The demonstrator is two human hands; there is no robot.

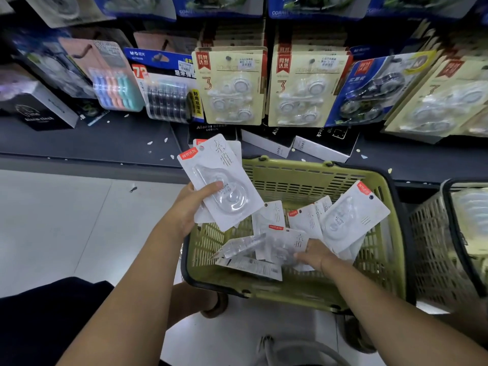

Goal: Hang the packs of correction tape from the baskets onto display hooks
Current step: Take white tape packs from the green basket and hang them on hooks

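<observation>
My left hand (194,207) holds a small stack of white correction tape packs (221,178) above the left rim of the green basket (303,178). The top pack shows a red label and a clear blister. My right hand (314,253) is down inside the basket, fingers closed on a white pack (286,243) lying among several loose packs (351,215). Above, hanging packs (231,85) of correction tape fill the display hooks, and the hooks themselves are mostly hidden behind them.
A second, grey basket (446,249) stands at the right. Black alarm clock boxes (324,143) lie on the dark bottom shelf (105,143) behind the green basket. White floor tiles (66,220) spread to the left. My knees show below.
</observation>
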